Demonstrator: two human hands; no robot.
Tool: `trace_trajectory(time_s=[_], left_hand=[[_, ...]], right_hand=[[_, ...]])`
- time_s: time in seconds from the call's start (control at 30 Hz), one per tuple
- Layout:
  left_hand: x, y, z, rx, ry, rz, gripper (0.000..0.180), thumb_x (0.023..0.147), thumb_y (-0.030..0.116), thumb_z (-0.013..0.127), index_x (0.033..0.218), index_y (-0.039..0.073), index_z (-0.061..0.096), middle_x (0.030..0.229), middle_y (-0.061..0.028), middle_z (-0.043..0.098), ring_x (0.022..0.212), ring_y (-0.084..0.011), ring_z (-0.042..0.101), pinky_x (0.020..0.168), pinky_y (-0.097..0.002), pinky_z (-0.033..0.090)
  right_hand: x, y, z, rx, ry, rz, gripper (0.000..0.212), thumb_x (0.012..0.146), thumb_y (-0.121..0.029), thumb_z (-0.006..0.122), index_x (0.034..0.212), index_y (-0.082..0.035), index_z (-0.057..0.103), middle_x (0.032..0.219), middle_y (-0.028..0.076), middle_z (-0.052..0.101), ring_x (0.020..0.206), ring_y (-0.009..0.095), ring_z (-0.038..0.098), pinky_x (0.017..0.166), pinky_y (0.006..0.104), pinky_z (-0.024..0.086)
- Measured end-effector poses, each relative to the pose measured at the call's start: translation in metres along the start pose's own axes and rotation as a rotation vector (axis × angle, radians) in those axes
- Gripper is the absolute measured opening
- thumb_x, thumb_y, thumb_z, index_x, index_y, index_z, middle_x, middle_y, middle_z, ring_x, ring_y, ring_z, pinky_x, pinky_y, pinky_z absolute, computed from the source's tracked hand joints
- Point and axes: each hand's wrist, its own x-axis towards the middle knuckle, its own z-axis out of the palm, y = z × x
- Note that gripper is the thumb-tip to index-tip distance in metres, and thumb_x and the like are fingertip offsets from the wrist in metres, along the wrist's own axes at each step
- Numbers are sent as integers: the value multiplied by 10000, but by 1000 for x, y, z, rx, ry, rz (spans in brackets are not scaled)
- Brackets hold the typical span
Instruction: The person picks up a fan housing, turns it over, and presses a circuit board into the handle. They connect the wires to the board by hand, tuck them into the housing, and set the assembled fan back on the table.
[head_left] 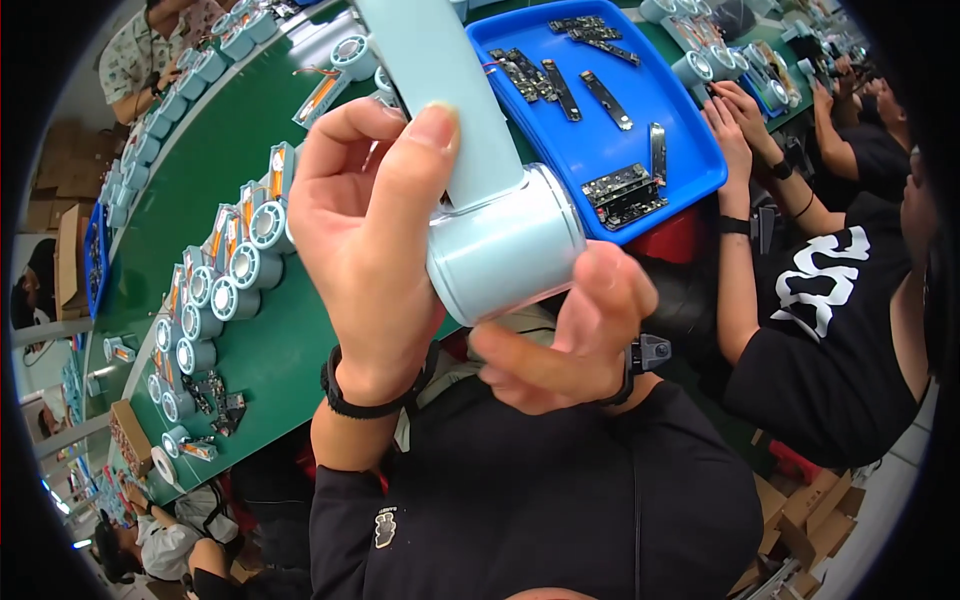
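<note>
A pale blue handheld fan (505, 245), with a long flat handle and a shiny cylindrical head, is held up in front of my chest. My left hand (365, 220) is closed around the handle where it meets the head, its thumb lying along the face. At the head's lower side, my right hand (575, 340) has its fingertips at the rim, one over the right edge and another by the bottom edge. Those right fingers are slightly blurred. Behind the handle's right side lies a blue tray (690, 150) with several black circuit boards (605, 100).
Rows of opened pale blue fan bodies (235, 300) with orange parts stand on the green table (290, 365) at left. Loose dark boards (218, 400) and a white tape roll (163, 465) lie near its edge. A co-worker in black (830, 330) sits close at right.
</note>
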Motion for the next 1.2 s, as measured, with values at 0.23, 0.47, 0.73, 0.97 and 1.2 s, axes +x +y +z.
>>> trace_trajectory(time_s=[0.23,0.47,0.73,0.97,1.2], left_hand=[[3,-2,9,84,102,212,189,970,170,681,1007,8,591,895,-43,670,784,-63,608,712,-216,489],[3,-10,11,45,85,301,251,886,-7,746,1053,14,559,1009,-47,621,902,-89,572,827,-247,468],[9,-20,-19,143,166,292,166,966,93,657,1054,5,547,1003,-69,621,867,-126,593,779,-281,509],[33,-27,-39,122,275,241,193,975,141,662,1032,4,538,955,-62,616,821,-115,603,741,-280,522],[55,-10,-43,218,210,277,197,993,178,673,954,36,542,866,-11,584,774,-80,563,710,-255,479]], right_hand=[[6,-19,-2,-116,-41,233,356,914,-477,601,1139,-273,787,1518,327,361,1261,409,461,996,478,423],[-6,-2,-2,-112,134,245,419,917,-548,581,1170,-270,766,1505,397,344,1243,450,471,1022,535,383],[-18,15,6,-98,-38,304,568,961,-486,550,1210,-2,714,1464,368,429,1281,469,464,1061,564,367],[-56,-3,16,441,-399,561,507,909,-190,687,1368,0,587,1484,251,478,1268,396,520,1045,481,447],[-87,-10,52,318,-443,713,495,851,-100,706,1326,-11,596,1354,172,594,1145,327,619,985,421,500]])
